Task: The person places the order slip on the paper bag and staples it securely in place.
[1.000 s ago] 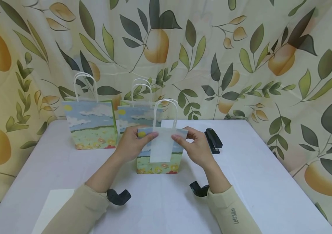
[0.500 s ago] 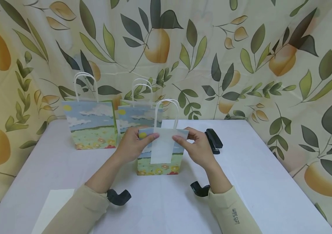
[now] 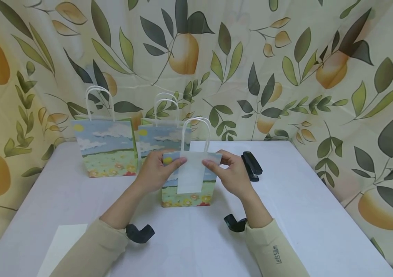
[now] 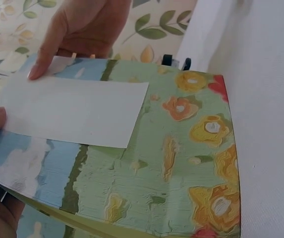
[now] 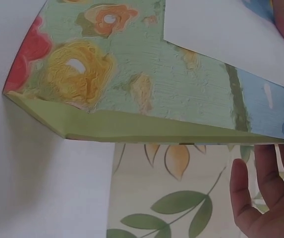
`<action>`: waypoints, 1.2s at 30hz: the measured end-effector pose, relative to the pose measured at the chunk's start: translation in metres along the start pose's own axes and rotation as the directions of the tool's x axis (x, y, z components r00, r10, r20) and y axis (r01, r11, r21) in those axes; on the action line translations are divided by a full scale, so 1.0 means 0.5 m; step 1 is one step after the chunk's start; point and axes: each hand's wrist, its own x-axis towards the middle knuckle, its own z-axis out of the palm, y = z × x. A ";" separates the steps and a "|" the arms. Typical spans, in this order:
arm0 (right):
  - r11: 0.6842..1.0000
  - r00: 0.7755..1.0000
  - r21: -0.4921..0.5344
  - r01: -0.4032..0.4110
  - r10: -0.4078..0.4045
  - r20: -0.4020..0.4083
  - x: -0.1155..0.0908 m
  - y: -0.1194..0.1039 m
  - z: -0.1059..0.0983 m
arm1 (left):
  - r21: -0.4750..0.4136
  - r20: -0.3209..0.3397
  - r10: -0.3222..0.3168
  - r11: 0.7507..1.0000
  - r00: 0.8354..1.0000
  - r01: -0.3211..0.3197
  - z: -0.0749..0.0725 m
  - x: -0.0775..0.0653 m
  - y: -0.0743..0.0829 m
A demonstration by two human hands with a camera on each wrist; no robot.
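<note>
A small paper gift bag [image 3: 186, 200] with a painted meadow and sky stands upright on the table, its white handles raised. Against its front lies a blank white card [image 3: 190, 177], top edge level with the bag's rim. My left hand [image 3: 154, 171] grips the bag's upper left side, thumb pressing the card's left edge. On the other side my right hand [image 3: 232, 175] does the same, thumb on the card's right edge and fingers behind the bag. In the left wrist view both thumbs show on the card [image 4: 77, 109]. The right wrist view shows the bag's green side fold [image 5: 132, 126].
Two more matching gift bags stand behind, one at the left [image 3: 108, 154] and one in the middle [image 3: 163, 138]. A black stapler [image 3: 252, 166] lies right of my right hand. White paper [image 3: 61, 246] lies at the front left, partly under my left sleeve. A fruit-patterned cloth hangs behind the table.
</note>
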 end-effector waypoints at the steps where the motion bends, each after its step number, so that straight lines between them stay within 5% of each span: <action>1: 1.000 1.000 0.000 -0.001 0.001 -0.001 0.000 0.000 0.000 | 0.002 -0.002 -0.001 1.000 1.000 0.001 0.001 0.000 0.001; 16: 0.997 0.997 -0.059 -0.055 0.058 0.046 0.002 0.002 -0.040 | 0.007 -0.018 0.034 0.999 0.999 -0.034 0.001 -0.004 -0.009; 24: 0.995 0.993 0.014 -0.102 0.102 -0.056 0.014 0.043 -0.097 | 0.027 -0.037 0.018 0.999 0.999 -0.017 -0.002 -0.004 -0.005; 36: 0.889 0.896 -0.211 -0.407 0.345 -0.279 0.024 0.113 -0.143 | 0.016 -0.024 0.019 1.000 1.000 -0.018 -0.004 -0.001 -0.004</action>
